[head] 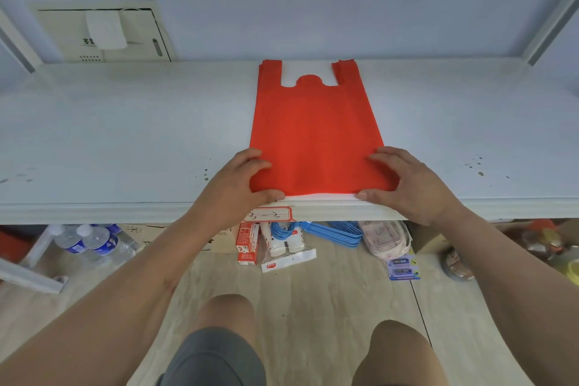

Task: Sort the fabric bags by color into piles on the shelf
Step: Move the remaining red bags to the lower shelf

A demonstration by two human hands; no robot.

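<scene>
A red fabric bag point(316, 131) is lying flat at the centre of the frame on the white shelf point(125, 135), handles pointing away, over a white layer point(319, 197) showing at its near edge. The left hand point(241, 185) is pinching the bag's near left corner, thumb under, fingers curled on top. The right hand point(407, 185) is pinching the near right corner likewise. Water bottles point(91, 241) are lying at lower left.

A white shelf point(125, 135) carries a flat stack of red fabric bags point(313, 131) just right of centre, handles toward twelve o'clock and bottom hem at the six o'clock edge, with a white layer point(319, 196) showing beneath that hem.
</scene>
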